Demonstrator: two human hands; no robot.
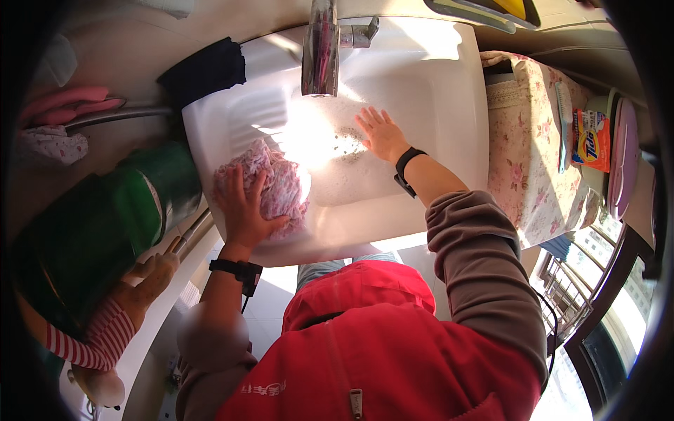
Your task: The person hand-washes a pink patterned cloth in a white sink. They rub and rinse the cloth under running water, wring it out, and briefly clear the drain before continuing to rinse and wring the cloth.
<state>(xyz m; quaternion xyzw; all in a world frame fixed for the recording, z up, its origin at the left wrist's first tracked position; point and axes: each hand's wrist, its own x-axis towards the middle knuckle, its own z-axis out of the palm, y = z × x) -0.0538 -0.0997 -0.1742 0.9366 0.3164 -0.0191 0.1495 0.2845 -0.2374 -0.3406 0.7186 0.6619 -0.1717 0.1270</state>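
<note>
A crumpled pink patterned cloth (279,184) lies on the left part of a white sink (337,221), over its ridged washboard area. Spread across the cloth's left side, my left hand (245,205) presses on it from above. My right hand (383,136) is above or at the basin on the right, fingers spread and holding nothing; whether it touches the basin, I cannot tell. Small dark specks (347,144) gather near its fingertips around the drain area, partly lost in sun glare. A metal faucet (320,63) reaches over the basin from the back.
A dark cloth (205,71) hangs over the sink's back left corner. Left of the sink stand a green container (131,194) and a plush toy in striped sleeves (95,337). On the right, a floral cover (526,152) bears a brush (564,126) and a Tide packet (591,142).
</note>
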